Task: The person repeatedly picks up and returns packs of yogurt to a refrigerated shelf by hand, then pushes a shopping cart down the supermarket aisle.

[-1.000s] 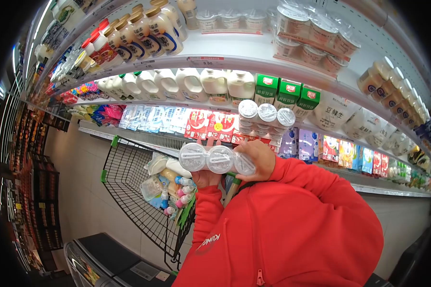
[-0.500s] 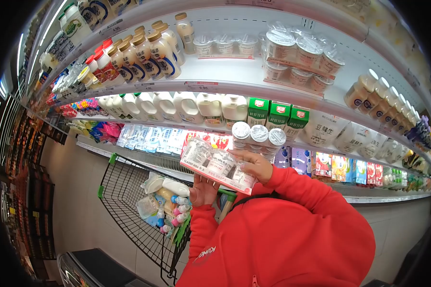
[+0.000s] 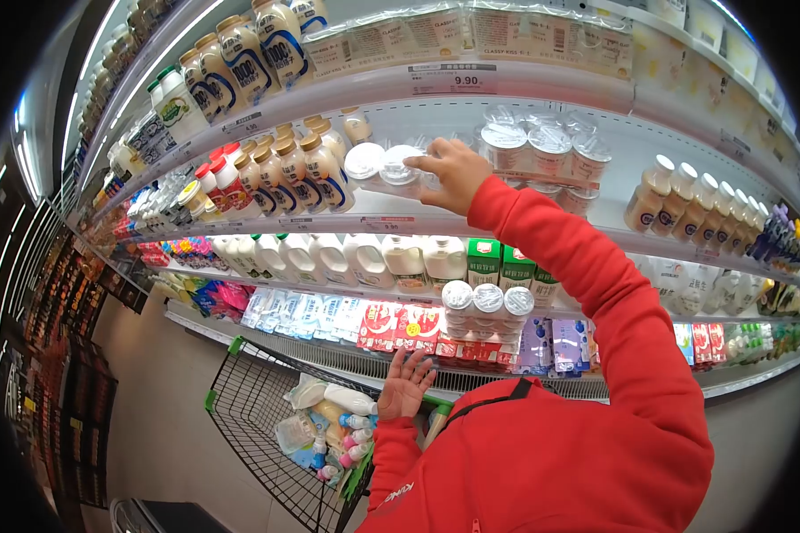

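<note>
My right hand (image 3: 454,175) reaches up to the middle shelf with its fingers bent over a pack of yogurt cups (image 3: 364,162). Two white lids show; the pack's right end is mostly hidden behind the hand. Right of it stand more wrapped yogurt packs (image 3: 551,140), one on top of another. Brown-capped bottles (image 3: 302,173) line up just to the left. Lower down, my left hand (image 3: 404,384) is held palm up with its fingers spread and nothing in it. It is near the red cartons (image 3: 398,327) and above the cart's side.
A black wire shopping cart (image 3: 249,409) with groceries stands at the lower left. Further yogurt cups (image 3: 487,300) are stacked in front of the lower shelf. White milk jugs (image 3: 364,258) and green cartons (image 3: 484,259) fill that shelf. A price rail (image 3: 453,80) runs above my right hand.
The yogurt pack, earlier between both hands over the cart, is now up at the middle shelf with my right hand. My left hand has let go of it. The view has shifted upward.
</note>
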Available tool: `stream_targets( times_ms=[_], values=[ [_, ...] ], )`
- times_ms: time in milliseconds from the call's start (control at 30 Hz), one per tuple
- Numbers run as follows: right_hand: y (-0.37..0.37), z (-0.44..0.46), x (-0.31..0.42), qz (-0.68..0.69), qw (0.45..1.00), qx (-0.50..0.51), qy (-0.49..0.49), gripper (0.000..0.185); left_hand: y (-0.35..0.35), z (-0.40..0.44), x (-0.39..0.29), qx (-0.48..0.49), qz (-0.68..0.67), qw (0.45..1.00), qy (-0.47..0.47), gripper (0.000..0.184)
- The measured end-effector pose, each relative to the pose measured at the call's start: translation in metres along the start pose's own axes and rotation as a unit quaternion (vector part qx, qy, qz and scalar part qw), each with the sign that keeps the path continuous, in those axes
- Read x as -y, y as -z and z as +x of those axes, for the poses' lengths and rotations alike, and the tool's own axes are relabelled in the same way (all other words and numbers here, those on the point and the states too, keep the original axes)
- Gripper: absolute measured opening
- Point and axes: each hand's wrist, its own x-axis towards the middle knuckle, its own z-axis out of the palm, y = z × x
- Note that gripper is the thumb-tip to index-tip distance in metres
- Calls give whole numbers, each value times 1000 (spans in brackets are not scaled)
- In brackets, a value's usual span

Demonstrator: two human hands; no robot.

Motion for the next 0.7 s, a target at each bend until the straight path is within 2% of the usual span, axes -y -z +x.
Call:
stream_targets(
  times_ms=[167, 267, 400, 500, 700],
  values=[
    [-14, 28, -4, -35, 981, 177, -70, 42, -5, 0, -1, 6, 17, 1000, 6, 74],
    [-33, 32, -6, -96, 972, 191, -98, 45, -9, -1, -3, 1, 23, 1000, 9, 74],
    [-53, 33, -20, -148, 946, 266, -116, 48, -8, 1, -3, 4, 28, 999, 15, 74],
    [-55, 39, -23, -190, 932, 286, -118, 41, -5, 2, -1, 5, 44, 999, 23, 73],
    [-76, 31, -16, -181, 966, 182, -24, 59, -5, 4, 2, 9, 43, 998, 36, 73]
  ],
)
